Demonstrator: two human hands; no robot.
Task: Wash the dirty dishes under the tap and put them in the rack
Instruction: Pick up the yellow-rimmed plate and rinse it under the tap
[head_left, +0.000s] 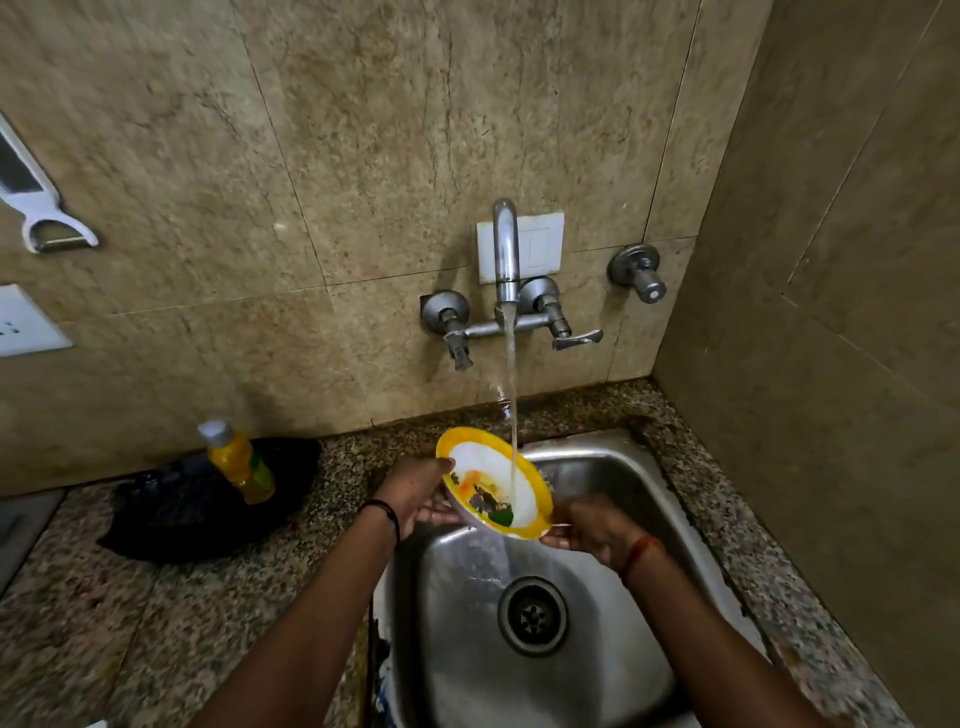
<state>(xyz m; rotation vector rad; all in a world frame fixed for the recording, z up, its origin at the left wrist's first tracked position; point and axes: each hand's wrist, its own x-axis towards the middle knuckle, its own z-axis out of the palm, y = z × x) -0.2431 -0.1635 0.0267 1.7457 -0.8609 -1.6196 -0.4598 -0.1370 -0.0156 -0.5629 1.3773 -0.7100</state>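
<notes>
1. A person stands at a steel sink (613, 499) set in a speckled stone counter (156, 597), seen from above. Both hands hold one dirty bowl (483, 467), white inside with a yellow rim, tilted over the basin.
2. The left hand (415, 493) grips the bowl's left edge, thumb on the rim and fingers curled beneath. The right hand (592, 525) holds the lower right edge; its fingers appear to curl under the rim, though they are mostly hidden.
3. Water runs from the wall tap (506, 254) straight into the bowl, landing beside orange, dark and green food scraps, then spills into the basin near the drain (532, 616).
4. This looks like the rinsing step, early on: the scraps remain. Next, one hand would likely need to free itself to rub the residue loose while the other steadies the bowl.
5. To the left stand a yellow bottle (241, 462) with a white cap and a black bag (182, 514). A peeler (47, 223) hangs on the wall.
6. No drying rack is visible, so its place is unknown.
</notes>
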